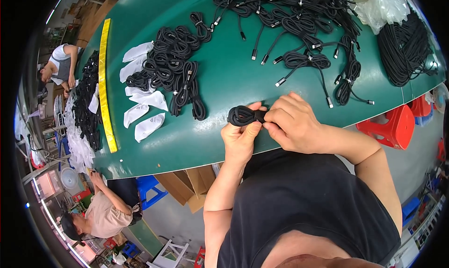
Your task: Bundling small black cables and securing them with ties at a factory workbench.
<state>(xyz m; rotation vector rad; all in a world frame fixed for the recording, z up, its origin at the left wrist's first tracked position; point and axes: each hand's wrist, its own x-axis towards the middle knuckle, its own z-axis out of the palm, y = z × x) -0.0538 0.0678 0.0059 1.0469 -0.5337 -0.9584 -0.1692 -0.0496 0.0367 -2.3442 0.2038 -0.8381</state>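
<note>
A coiled black cable (242, 116) is held just over the near edge of the green table (210, 144). My left hand (240, 136) wraps its fingers and thumb around the coil from below. At the coil's right end my right hand (294, 125) pinches a dark strap-like piece (260, 116), its fingers pressed together. Beyond my hands lie loosely tied black cables (306, 60) with metal plugs. To the left sits a pile of neatly coiled cables (173, 57), next to several white pouches (149, 126).
A yellow tape strip (107, 81) crosses the table at left, with more black cables (88, 99) past it. At the right lie a long cable bundle (404, 48) and clear plastic bags (381, 8). Red stools (393, 127) stand beside the table. Two people work at the left.
</note>
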